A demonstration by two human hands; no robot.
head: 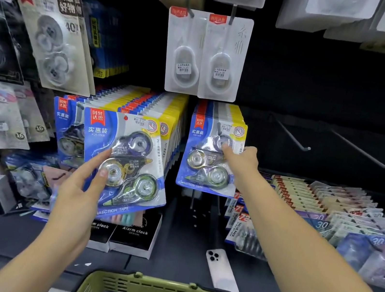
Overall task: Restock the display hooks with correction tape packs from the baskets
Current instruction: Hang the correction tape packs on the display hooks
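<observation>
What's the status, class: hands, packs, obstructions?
Left hand grips loose pack. Right hand pinches hung pack. More in basket. No obstruction.

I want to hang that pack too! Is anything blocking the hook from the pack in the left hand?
Partly. The left hand holds a correction tape pack in front of a hook row already crowded with packs. The empty hooks to the right look free.

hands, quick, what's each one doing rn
Left hand: grips a correction tape pack.
Right hand: pinches the front pack on the hook.
</observation>
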